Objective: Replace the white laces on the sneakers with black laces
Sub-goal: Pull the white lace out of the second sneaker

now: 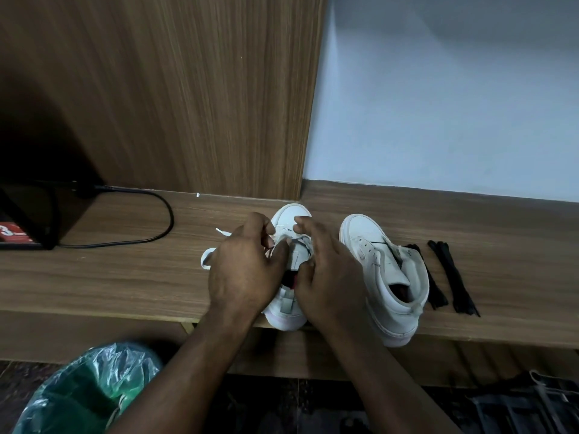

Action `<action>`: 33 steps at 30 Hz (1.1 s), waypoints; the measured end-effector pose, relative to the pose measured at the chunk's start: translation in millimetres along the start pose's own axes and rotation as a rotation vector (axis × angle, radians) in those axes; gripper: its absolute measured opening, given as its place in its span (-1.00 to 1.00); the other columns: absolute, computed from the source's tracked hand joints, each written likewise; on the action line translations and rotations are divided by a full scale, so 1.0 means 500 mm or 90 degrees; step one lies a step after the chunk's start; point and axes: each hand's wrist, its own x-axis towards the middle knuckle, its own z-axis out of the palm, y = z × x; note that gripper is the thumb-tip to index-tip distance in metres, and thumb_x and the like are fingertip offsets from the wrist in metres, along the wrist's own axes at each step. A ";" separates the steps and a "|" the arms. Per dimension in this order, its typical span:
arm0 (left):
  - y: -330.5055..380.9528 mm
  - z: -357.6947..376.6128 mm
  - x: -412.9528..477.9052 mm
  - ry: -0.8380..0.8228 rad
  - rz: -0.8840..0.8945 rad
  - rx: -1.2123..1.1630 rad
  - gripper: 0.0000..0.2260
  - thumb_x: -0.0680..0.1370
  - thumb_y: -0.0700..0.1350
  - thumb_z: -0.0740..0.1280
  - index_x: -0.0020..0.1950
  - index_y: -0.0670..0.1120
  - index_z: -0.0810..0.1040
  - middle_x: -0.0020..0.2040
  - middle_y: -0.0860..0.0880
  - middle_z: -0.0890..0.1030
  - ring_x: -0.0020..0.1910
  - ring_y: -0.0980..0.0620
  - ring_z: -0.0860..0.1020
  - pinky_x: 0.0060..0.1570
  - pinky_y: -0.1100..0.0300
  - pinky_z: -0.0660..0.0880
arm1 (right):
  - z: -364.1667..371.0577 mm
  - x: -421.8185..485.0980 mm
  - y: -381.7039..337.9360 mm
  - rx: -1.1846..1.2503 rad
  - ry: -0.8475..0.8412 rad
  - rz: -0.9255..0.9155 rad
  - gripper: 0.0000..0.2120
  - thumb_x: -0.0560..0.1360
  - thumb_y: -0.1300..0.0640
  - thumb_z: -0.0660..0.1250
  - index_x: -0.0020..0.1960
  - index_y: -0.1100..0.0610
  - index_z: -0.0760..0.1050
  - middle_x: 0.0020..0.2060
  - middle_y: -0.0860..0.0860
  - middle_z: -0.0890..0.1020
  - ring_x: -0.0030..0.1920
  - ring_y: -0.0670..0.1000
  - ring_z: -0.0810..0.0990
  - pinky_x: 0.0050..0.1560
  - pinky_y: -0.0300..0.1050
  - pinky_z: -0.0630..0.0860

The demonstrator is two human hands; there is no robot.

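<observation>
Green plastic bag (87, 393) sits closest to me, low on the left, below the worktop (125, 277). Both forearms reach over it to the sneaker (289, 214).

My left hand (244, 267) has its fingers curled in and looks to be pinching the white lace (208, 258) at the eyelets. Slack from that lace loops out on the worktop to the left. My right hand (329, 270) is curled over the sneaker's upper, bracing it, though I cannot tell exactly what its fingertips have hold of.

Risk from here, as I judge it: the heel sits right on the worktop's front edge. A hard tug on a lace that snags in an eyelet could drag the sneaker off towards the floor if the right hand lets go.

The toe points away from me at the wood panel, the long axis running front to back. The second sneaker (385, 277) stands just beside it, lying the same way. The black laces (451, 277) wait to its right.
</observation>
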 end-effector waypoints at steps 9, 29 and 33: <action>0.001 0.017 -0.013 0.074 0.014 0.048 -0.86 0.58 0.06 0.42 -0.10 0.03 0.55 -0.23 0.10 0.65 -0.30 0.01 0.60 -0.29 0.09 0.46 | 0.001 -0.001 -0.009 0.000 -0.030 0.016 -0.49 0.48 0.29 0.29 0.42 0.04 0.44 0.15 -0.13 0.67 0.13 0.08 0.62 0.14 0.07 0.54; 0.001 0.036 -0.017 0.103 -0.017 0.051 -0.89 0.60 0.02 0.40 -0.06 0.01 0.58 -0.36 0.22 0.36 -0.38 0.10 0.36 -0.30 0.19 0.25 | -0.011 0.020 0.025 0.661 0.112 0.307 -0.91 0.66 0.27 0.27 -0.01 0.22 0.52 -0.26 0.01 0.65 -0.32 -0.11 0.48 -0.27 -0.21 0.46; -0.006 0.036 -0.013 0.099 -0.028 0.031 -0.88 0.61 0.05 0.38 -0.03 0.03 0.57 -0.33 0.09 0.58 -0.36 0.10 0.39 -0.30 0.19 0.25 | -0.010 0.027 0.022 0.573 0.078 0.309 -0.85 0.64 0.32 0.24 0.08 0.11 0.51 -0.30 -0.02 0.55 -0.35 -0.14 0.45 -0.28 -0.22 0.43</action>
